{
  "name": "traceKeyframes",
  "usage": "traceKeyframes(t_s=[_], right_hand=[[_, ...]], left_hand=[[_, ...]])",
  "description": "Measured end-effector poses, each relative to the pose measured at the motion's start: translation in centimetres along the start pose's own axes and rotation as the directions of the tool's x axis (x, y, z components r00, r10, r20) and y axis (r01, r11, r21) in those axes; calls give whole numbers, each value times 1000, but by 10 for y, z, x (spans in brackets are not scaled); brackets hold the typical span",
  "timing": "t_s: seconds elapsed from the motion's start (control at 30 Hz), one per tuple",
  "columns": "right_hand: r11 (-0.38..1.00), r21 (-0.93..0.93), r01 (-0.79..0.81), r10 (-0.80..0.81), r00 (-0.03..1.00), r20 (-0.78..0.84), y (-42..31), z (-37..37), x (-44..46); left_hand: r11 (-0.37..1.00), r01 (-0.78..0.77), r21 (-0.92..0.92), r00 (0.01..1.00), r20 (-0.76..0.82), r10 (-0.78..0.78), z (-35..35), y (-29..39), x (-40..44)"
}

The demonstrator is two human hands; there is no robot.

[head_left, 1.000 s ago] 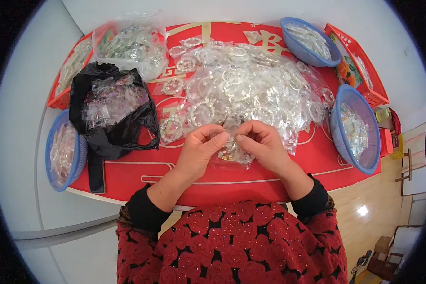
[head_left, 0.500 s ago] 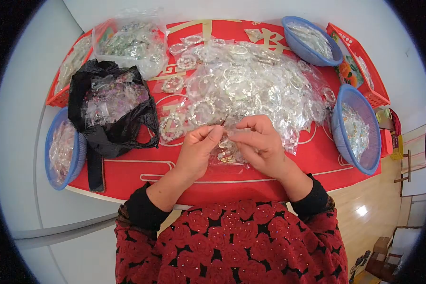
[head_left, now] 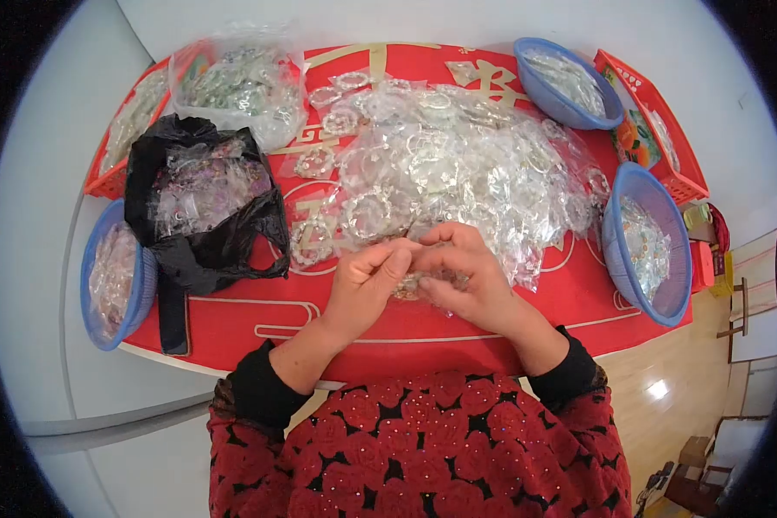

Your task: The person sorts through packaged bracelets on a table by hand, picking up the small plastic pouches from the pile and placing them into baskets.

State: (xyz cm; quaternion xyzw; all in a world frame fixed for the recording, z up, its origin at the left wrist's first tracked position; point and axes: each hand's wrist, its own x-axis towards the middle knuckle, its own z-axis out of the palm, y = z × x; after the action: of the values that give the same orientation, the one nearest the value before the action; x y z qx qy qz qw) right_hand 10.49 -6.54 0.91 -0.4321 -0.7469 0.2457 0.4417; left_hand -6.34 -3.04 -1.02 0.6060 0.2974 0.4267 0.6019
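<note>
Left hand: the left hand (head_left: pixel 368 281) is narrow, with thumb and index finger pressed together; if something thin is between them, I cannot tell.
Right hand: the right hand (head_left: pixel 475 276) is half wide, its fingers curved and its thumb apart from the index finger; the fingertips are close to those of the left hand, and its grip on anything is not clear.
Packet: the packet (head_left: pixel 405 289) with beads lies just below the fingers, partly hidden by the right hand.
Pile: the pile (head_left: pixel 457 164) of clear packets with bracelets is beyond both hands, on the middle of the red surface (head_left: pixel 371 356).
Left side: the black bag (head_left: pixel 220 255) is open and has packets inside; the clear bag (head_left: pixel 282 125) is behind it, beside the left red basket (head_left: pixel 108 181). The left blue basket (head_left: pixel 147 289) is nearer to the person and holds packets too.
Right side: the upper blue basket (head_left: pixel 548 97), the lower blue basket (head_left: pixel 617 263) and the right red basket (head_left: pixel 684 186) all contain packets.
Sleeves: the cuffs (head_left: pixel 268 384) are black.
</note>
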Motion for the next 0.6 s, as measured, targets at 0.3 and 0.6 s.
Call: traceKeyframes(t_s=[0.3, 0.6], right_hand=[[988, -116, 98, -97, 995, 19, -10, -5, 8], [820, 423, -385, 432, 902, -16, -14, 0, -2]], left_hand=[[965, 210, -155, 978, 34, -207, -1, -13, 2], [949, 95, -300, 991, 118, -62, -2, -17, 3]])
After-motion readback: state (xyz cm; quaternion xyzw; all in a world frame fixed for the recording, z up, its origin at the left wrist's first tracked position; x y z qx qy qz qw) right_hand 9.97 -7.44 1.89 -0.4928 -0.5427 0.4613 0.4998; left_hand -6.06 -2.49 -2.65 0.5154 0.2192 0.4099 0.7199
